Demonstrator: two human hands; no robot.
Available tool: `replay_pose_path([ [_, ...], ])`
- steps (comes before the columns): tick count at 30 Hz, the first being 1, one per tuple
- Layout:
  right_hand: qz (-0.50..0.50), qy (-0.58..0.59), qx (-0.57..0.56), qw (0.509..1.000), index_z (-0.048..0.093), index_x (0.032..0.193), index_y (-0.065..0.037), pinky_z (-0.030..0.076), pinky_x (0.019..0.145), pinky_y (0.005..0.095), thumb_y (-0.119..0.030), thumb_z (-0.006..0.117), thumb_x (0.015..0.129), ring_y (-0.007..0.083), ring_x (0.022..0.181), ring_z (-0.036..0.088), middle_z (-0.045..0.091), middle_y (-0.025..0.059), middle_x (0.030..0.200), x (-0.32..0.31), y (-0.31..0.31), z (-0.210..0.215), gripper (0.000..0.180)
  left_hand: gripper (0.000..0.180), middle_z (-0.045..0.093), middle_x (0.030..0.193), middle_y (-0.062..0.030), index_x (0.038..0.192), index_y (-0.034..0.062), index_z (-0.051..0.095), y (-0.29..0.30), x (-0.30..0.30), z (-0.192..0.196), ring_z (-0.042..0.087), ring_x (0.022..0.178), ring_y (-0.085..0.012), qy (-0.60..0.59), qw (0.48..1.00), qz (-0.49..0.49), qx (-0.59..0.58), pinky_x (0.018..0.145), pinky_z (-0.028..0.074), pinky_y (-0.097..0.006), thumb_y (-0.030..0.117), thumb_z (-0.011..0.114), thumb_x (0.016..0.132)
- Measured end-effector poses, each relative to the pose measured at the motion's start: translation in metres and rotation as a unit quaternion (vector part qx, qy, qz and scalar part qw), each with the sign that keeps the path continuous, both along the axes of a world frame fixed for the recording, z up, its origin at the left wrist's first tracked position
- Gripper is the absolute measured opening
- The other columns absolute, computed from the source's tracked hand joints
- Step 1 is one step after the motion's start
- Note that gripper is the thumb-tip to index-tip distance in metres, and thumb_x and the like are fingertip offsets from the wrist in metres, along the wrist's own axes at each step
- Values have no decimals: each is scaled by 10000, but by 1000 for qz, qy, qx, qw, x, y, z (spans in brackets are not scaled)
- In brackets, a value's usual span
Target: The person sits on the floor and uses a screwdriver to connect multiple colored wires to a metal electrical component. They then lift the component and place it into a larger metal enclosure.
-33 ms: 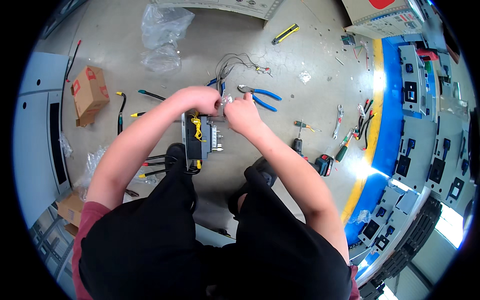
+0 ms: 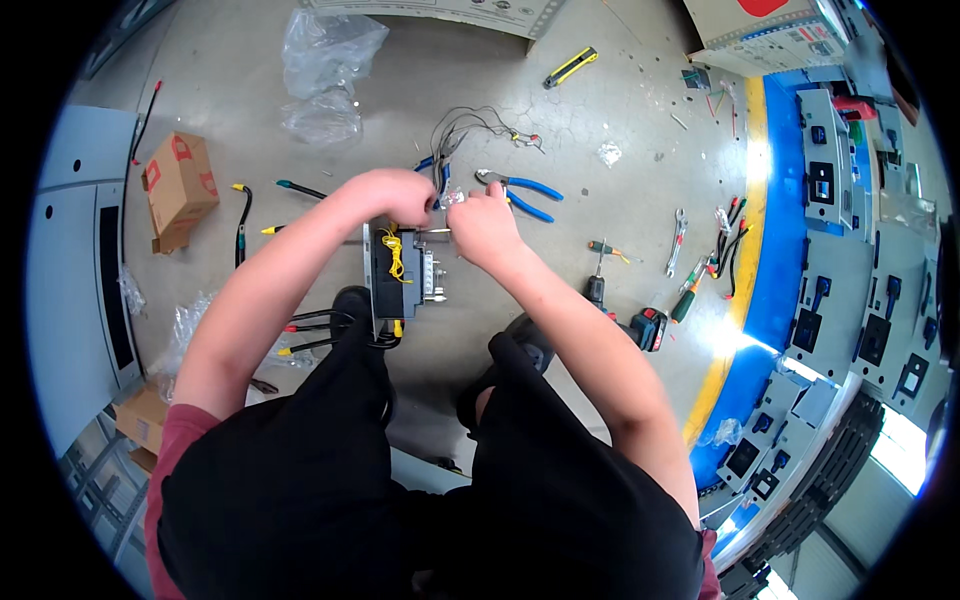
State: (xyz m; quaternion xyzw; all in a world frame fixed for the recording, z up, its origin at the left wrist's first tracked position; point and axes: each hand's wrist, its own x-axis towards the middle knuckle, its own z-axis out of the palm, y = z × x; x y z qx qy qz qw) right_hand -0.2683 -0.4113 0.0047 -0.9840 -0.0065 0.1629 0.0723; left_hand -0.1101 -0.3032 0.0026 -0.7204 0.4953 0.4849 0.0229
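Between my legs on the floor stands a dark grey electrical device (image 2: 409,280) fixed to a metal plate, with a yellow wire bundle (image 2: 396,258) tied on it and metal terminals along its right side. At its far end my left hand (image 2: 404,198) is closed, fingers curled, whatever it grips hidden. Close by on the right, my right hand (image 2: 483,230) is closed too. A thin light rod (image 2: 434,231) runs from beside its fingers toward the device; I cannot tell what it is. Crumpled clear plastic (image 2: 455,197) shows between the hands.
Blue-handled cutters (image 2: 528,190) lie just beyond my right hand, with thin grey wires (image 2: 470,118) farther off. To the right are a cordless drill (image 2: 648,328), screwdrivers and a wrench (image 2: 677,243). A cardboard box (image 2: 180,190) and black cables (image 2: 243,225) lie left.
Both hands have shifted only slightly at the device's far end. The thin light rod between them shows more plainly now.
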Motion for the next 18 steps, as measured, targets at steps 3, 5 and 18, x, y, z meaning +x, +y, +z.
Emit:
replay_pose_path([
  [3, 2, -23, -32, 999, 780, 840, -118, 436, 970, 451, -113, 683, 813, 251, 962, 705, 753, 82, 890, 6, 8, 2, 101, 331, 759, 934, -196, 929, 22, 779, 10, 13, 8, 726, 870, -357, -1, 1000, -13, 22, 790, 563, -470, 318, 661, 838],
  [5, -1, -35, -39, 999, 776, 830, -115, 483, 899, 424, -107, 688, 804, 251, 938, 718, 752, 89, 859, 7, 16, 1, 92, 296, 755, 916, -203, 917, 25, 779, 14, 11, 6, 725, 857, -363, -5, 1000, -9, 25, 780, 564, -470, 280, 659, 831],
  [18, -64, 43, 66, 995, 777, 845, -61, 618, 740, 440, -70, 680, 816, 320, 867, 767, 767, 144, 893, -1, 22, 2, 101, 342, 716, 823, -243, 839, -4, 765, 25, -5, 15, 692, 782, -429, -46, 997, 65, -16, 738, 554, -508, 304, 630, 901],
])
